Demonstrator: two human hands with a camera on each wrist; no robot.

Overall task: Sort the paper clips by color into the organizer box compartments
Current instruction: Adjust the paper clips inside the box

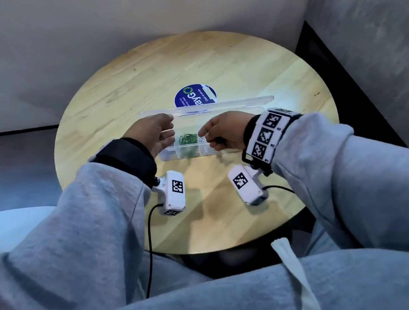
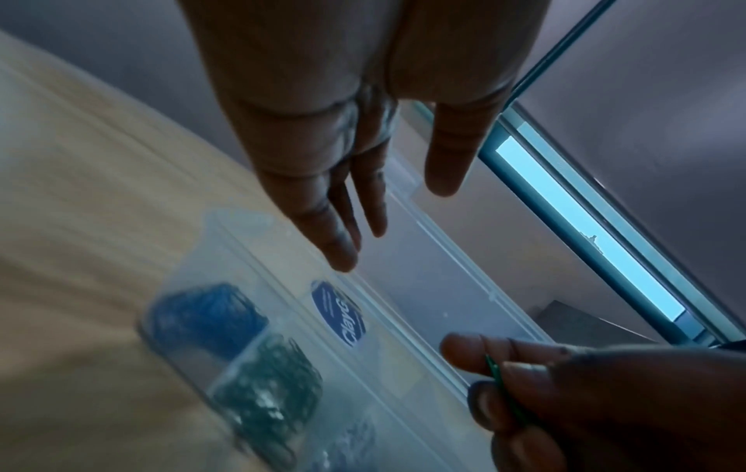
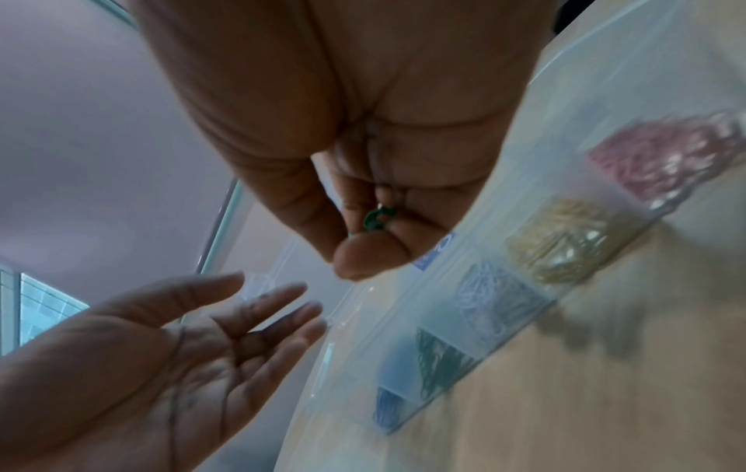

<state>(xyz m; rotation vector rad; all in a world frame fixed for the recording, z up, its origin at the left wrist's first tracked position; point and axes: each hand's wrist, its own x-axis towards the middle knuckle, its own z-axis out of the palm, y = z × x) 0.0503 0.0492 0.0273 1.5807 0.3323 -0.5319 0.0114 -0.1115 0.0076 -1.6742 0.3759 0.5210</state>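
Nearest, at six o'clock, grey sleeves (image 1: 82, 223) reach over the round pale wooden table (image 1: 211, 57). Above the clear plastic organizer box (image 1: 226, 149) at the table's centre, the right hand (image 1: 223, 131) pinches a green paper clip (image 3: 377, 217) between thumb and fingertips. At nine o'clock of it, the left hand (image 1: 156, 135) hovers, palm up, fingers loose, grasping nothing. Below lie sorted green clips (image 1: 187, 138). At twelve o'clock, behind the raised lid (image 1: 243, 102), lies a round blue sticker (image 1: 194, 95).
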